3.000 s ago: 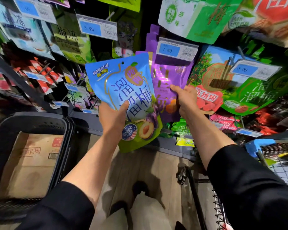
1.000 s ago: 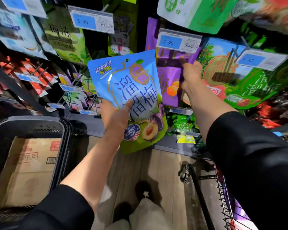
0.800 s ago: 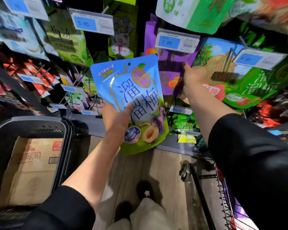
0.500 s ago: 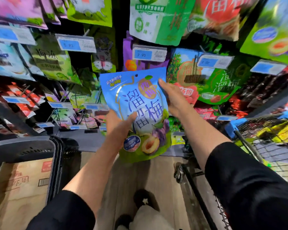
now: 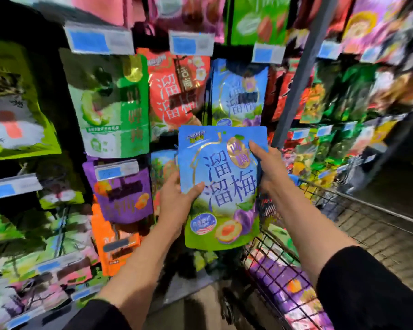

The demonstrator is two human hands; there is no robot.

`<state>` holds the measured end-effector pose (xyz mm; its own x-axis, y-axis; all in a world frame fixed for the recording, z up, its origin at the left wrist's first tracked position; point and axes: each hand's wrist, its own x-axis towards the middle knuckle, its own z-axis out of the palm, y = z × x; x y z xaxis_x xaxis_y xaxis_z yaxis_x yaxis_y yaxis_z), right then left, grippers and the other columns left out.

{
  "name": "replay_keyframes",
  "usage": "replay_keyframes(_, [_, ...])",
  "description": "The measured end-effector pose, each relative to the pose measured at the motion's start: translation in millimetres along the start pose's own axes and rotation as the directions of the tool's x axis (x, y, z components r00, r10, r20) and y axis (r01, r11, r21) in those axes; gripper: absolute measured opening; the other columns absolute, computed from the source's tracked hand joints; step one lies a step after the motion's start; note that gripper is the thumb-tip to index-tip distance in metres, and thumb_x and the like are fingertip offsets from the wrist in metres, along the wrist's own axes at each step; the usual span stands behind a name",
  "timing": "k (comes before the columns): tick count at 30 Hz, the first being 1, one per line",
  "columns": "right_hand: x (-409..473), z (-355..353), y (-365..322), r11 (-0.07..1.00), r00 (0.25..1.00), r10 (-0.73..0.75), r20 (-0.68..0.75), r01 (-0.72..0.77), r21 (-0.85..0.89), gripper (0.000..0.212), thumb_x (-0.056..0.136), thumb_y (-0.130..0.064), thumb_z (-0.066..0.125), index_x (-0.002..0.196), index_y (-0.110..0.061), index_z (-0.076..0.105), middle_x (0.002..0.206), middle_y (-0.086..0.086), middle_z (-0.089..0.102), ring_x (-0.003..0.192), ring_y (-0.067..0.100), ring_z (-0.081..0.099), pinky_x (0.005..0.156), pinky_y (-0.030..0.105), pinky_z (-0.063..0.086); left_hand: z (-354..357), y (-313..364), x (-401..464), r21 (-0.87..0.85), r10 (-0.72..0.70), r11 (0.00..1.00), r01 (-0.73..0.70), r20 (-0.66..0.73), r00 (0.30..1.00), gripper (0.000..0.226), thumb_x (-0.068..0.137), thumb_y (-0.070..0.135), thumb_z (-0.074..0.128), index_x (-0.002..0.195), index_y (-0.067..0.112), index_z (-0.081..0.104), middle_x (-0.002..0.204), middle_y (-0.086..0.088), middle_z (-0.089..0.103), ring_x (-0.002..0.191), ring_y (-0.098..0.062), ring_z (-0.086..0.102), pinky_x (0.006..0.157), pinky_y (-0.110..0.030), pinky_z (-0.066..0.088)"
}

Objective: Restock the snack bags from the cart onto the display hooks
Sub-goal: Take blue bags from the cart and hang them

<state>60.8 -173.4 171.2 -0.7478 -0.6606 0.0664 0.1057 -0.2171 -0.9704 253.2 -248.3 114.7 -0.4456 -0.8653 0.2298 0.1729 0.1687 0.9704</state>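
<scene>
A shop display wall of hanging snack bags fills the background, much of it smeared by blur, with rows of blue-and-white price tags (image 5: 191,43) clipped along the fronts of the hooks. The landmark is the blue and green glossy plastic snack bag (image 5: 221,186) with large printed characters and plum pictures, held upright in front of the wall at about mid-height. The left hand (image 5: 177,201) grips its left edge low down, thumb laid across the front and fingers (image 5: 171,181) curled behind it. The right hand (image 5: 269,167) pinches its right edge higher up, thumb on the front near the round gold badge, the other fingers hidden behind the bag. Both sleeves are black.

Directly above the held bag hangs a matching blue snack bag (image 5: 238,91) on the display, its lower part covered by the held one. Left of that hangs a red snack bag with white characters (image 5: 177,91), and farther left a green and white snack bag (image 5: 115,108). Left of the held bag, lower on the wall, hangs a purple snack bag (image 5: 124,194), with an orange snack bag (image 5: 112,241) beneath it. Below and right of the held bag stands a black wire cart (image 5: 267,258) holding purple packets (image 5: 284,282). A grey upright post (image 5: 303,67) rises above and to the right.
</scene>
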Motion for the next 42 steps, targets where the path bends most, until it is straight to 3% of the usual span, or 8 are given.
replay_keyframes(9, [68.9,-76.9,-77.0,0.979,0.953,-0.186,-0.237,0.201,0.04,0.012,0.093,-0.012,0.061,0.081,-0.013,0.065,0.061,-0.006,0.07,0.052,0.009,0.066,0.053,0.025,0.056,82.5,40.3,90.4,0.099,0.151,0.981,-0.17,0.173,0.973,0.026,0.08,-0.003,0.067,0.092,0.015,0.053,0.054,0.008,0.054,0.058,0.004,0.053,0.062,-0.019,0.041])
replay_keyframes(12, [101.9,-80.8,-92.7,0.968,0.944,-0.224,-0.244,0.245,0.056,0.013,0.092,-0.012,0.062,0.08,-0.012,0.065,0.06,-0.007,0.07,0.053,0.009,0.065,0.053,0.025,0.054,100.9,64.6,128.1,0.22,0.311,0.91,-0.352,0.198,0.929,0.031,0.079,0.008,0.072,0.106,0.015,0.057,0.094,0.0,0.068,0.089,-0.01,0.065,0.082,-0.028,0.052])
replay_keyframes(17, [161.7,-72.2,-99.4,0.962,0.944,-0.225,-0.241,0.254,0.097,0.014,0.09,-0.012,0.065,0.076,-0.012,0.064,0.057,-0.009,0.067,0.052,0.008,0.061,0.06,0.03,0.051,127.1,118.3,184.3,0.515,0.56,0.57,-0.64,0.326,0.762,0.057,0.084,0.011,0.071,0.136,0.004,0.048,0.144,-0.013,0.046,0.134,-0.025,0.042,0.109,-0.029,0.028])
replay_keyframes(22, [204.1,-57.8,-94.7,0.974,0.965,-0.175,-0.196,0.199,0.109,0.014,0.09,-0.011,0.066,0.076,-0.013,0.067,0.061,-0.005,0.069,0.055,0.012,0.064,0.059,0.028,0.052,141.8,139.3,221.7,0.645,0.53,0.281,-0.711,0.513,0.675,0.068,0.093,0.016,0.06,0.151,0.01,0.023,0.161,-0.005,0.011,0.149,-0.021,0.008,0.118,-0.03,0.01])
replay_keyframes(28, [230.7,-46.3,-82.5,0.971,0.966,-0.143,-0.217,0.179,0.157,0.046,0.086,-0.017,0.07,0.103,0.023,0.054,0.08,0.023,0.06,0.077,0.024,0.054,0.065,0.038,0.041,145.3,129.7,238.6,0.636,0.472,0.181,-0.75,0.613,0.633,0.069,0.089,0.023,0.045,0.15,0.004,0.019,0.16,-0.013,0.009,0.148,-0.028,0.001,0.117,-0.028,0.002])
replay_keyframes(31, [231.0,-40.6,-82.0,0.957,0.961,-0.178,-0.211,0.218,0.189,0.05,0.087,-0.019,0.07,0.106,0.024,0.05,0.1,0.04,0.058,0.079,0.023,0.05,0.068,0.037,0.04,142.7,126.0,245.4,0.633,0.485,0.13,-0.763,0.631,0.606,0.069,0.088,-0.002,0.051,0.149,0.0,0.02,0.159,-0.016,0.011,0.148,-0.034,0.003,0.118,-0.033,0.005])
replay_keyframes(35, [233.8,-35.2,-85.5,0.956,0.964,-0.166,-0.208,0.208,0.205,0.02,0.09,-0.015,0.066,0.073,-0.009,0.059,0.077,0.015,0.058,0.072,0.02,0.054,0.065,0.037,0.042,145.4,129.2,252.4,0.614,0.488,0.059,-0.787,0.67,0.559,0.071,0.083,-0.01,0.049,0.148,-0.005,0.021,0.158,-0.021,0.012,0.147,-0.038,0.006,0.118,-0.037,0.008])
replay_keyframes(42, [232.5,-42.6,-85.2,0.955,0.965,-0.241,-0.098,0.254,0.153,0.022,0.09,-0.018,0.067,0.082,0.001,0.059,0.081,0.018,0.052,0.076,0.02,0.044,0.064,0.028,0.038,150.3,126.1,261.1,0.617,0.456,-0.003,-0.787,0.701,0.548,0.076,0.081,-0.007,0.05,0.15,-0.001,0.017,0.16,-0.016,0.008,0.148,-0.035,0.004,0.118,-0.051,0.017])
